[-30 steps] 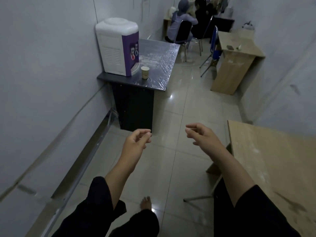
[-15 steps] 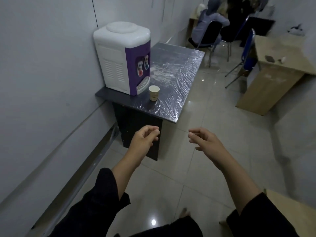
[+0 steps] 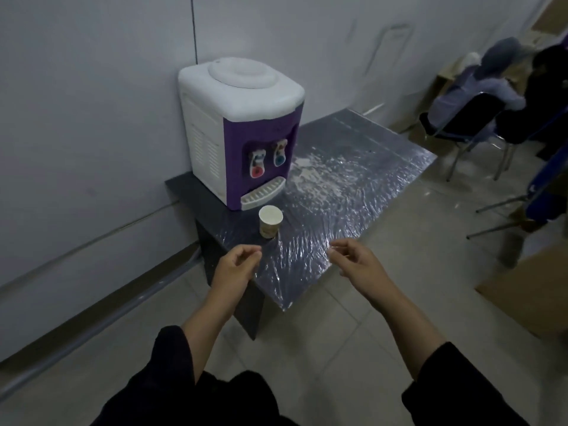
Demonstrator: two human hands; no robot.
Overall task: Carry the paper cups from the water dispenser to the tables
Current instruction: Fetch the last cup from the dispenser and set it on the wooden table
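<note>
A white and purple water dispenser (image 3: 242, 130) stands on a dark table covered in shiny plastic film (image 3: 353, 186), against the left wall. One paper cup (image 3: 270, 221) stands upright just in front of the dispenser's drip tray. My left hand (image 3: 235, 269) hovers near the table's front corner, a short way below the cup, with fingers loosely curled and nothing in them. My right hand (image 3: 358, 265) reaches over the table's front edge to the right of the cup, fingers apart and empty.
Two people sit on chairs (image 3: 470, 118) at the far right. A blue chair (image 3: 544, 195) stands at the right edge. A wooden table corner (image 3: 528, 290) juts in at the lower right. Tiled floor lies between the tables.
I have walked closer to the dispenser table. The cup and dispenser now fill more of the view, and both hands now reach the table's front edge.
</note>
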